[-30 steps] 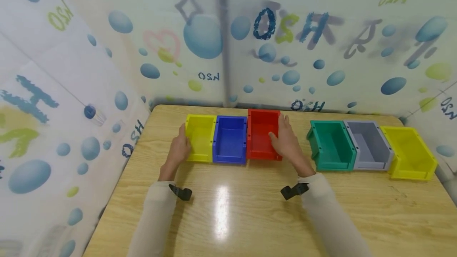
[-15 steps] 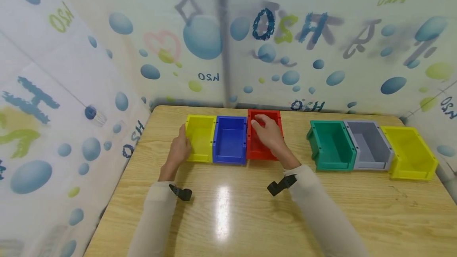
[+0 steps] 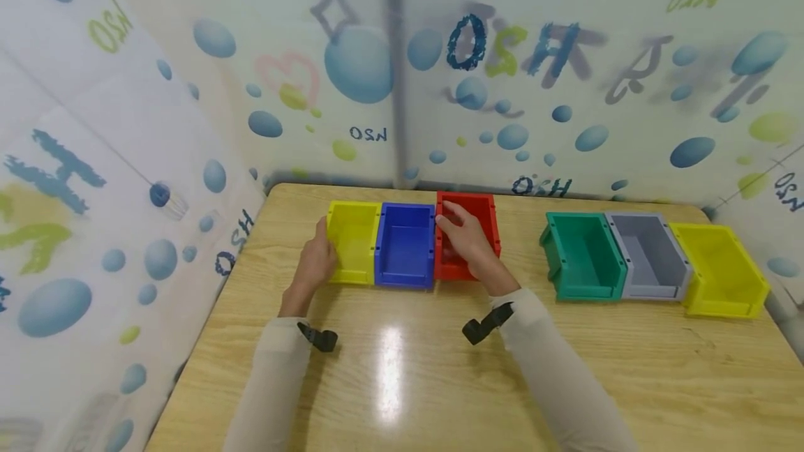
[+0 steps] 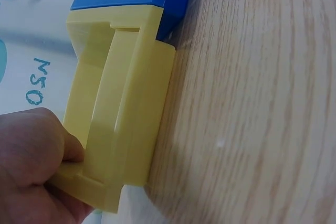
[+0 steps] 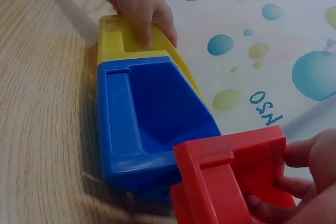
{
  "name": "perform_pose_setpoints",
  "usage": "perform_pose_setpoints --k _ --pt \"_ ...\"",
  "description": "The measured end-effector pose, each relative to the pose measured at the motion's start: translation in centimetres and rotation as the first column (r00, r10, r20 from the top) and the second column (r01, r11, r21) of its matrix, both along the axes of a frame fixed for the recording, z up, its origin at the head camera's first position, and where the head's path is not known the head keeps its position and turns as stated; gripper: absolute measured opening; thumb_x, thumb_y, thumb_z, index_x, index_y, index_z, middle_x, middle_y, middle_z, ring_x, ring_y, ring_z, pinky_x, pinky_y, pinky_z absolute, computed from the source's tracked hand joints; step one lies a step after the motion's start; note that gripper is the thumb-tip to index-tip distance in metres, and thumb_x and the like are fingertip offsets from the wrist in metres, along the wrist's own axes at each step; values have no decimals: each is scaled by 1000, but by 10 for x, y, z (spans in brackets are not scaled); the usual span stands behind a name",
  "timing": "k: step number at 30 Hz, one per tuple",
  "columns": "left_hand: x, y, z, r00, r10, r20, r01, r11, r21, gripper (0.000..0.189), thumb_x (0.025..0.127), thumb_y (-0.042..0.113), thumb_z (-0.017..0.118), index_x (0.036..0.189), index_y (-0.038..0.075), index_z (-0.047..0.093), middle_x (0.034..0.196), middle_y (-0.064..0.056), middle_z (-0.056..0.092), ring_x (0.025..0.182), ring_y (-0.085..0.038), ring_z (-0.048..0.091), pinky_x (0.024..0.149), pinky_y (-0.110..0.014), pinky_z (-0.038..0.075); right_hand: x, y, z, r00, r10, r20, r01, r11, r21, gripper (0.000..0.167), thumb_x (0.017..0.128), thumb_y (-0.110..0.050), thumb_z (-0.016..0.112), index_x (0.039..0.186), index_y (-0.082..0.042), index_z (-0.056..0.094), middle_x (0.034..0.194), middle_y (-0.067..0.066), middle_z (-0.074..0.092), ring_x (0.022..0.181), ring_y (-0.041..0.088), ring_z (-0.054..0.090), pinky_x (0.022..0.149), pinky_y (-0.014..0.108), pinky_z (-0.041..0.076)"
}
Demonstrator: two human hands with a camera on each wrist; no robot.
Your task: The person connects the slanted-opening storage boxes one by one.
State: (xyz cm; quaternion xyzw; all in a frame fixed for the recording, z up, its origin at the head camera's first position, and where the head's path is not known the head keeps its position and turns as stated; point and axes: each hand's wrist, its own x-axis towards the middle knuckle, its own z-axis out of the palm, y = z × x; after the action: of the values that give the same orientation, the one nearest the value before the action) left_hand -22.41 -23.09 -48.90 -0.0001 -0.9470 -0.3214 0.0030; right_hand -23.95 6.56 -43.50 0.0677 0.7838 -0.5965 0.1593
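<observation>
Three open-front plastic storage bins stand side by side on the wooden table in the head view: a yellow bin [image 3: 354, 236], a blue bin [image 3: 405, 250] and a red bin [image 3: 452, 267]. My left hand [image 3: 314, 260] grips the yellow bin's left wall, thumb inside and fingers outside, as the left wrist view also shows. Over the red bin reaches my right hand [image 3: 471, 239], its curled fingers pinching the wall on the side of the blue bin. In the right wrist view the red bin [image 5: 226, 182] overlaps the blue bin's corner; part of the hold is out of frame.
Farther right stand a green bin [image 3: 584, 257], a grey bin [image 3: 650, 257] and a second yellow bin [image 3: 722, 270] in a touching row. A gap separates them from the red bin. Behind the wooden table [image 3: 389, 368] rises a patterned wall covering [image 3: 440, 103].
My right hand has left the red bin's right wall and moved left across it to the wall beside the blue bin. The left hand has stayed on the yellow bin.
</observation>
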Motion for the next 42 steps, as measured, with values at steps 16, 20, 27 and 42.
perform_pose_setpoints --k 16,20,27,42 --pt "-1 -1 -1 1000 -11 -9 11 1000 -13 54 102 2 35 152 1 17 104 -35 64 74 -33 60 70 -46 48 3 -5 -11 997 -65 30 65 998 -2 52 103 -36 51 153 -33 38 159 4 34 142 27 33 113 49 34" --pt "-2 -2 -1 999 -24 -23 24 1000 -12 54 102 2 34 152 0 16 102 -35 64 72 -32 59 68 -44 48 2 -5 -12 996 -77 35 77 997 -13 52 102 -36 53 152 -34 40 157 4 36 140 26 36 111 47 37" --pt "-1 -4 -1 999 -31 -27 30 999 -13 54 101 1 33 152 -3 15 103 -36 64 72 -32 59 68 -44 47 0 -6 -15 996 -80 36 81 997 -22 52 102 -35 54 151 -34 41 155 5 39 135 27 39 106 46 43" --pt "-5 -3 -1 999 -38 -25 38 999 -4 53 102 3 33 152 0 16 113 -38 62 88 -39 63 79 -52 49 1 -1 -16 994 -68 87 74 996 -58 50 102 -37 53 150 -38 41 143 5 46 124 26 46 94 41 49"
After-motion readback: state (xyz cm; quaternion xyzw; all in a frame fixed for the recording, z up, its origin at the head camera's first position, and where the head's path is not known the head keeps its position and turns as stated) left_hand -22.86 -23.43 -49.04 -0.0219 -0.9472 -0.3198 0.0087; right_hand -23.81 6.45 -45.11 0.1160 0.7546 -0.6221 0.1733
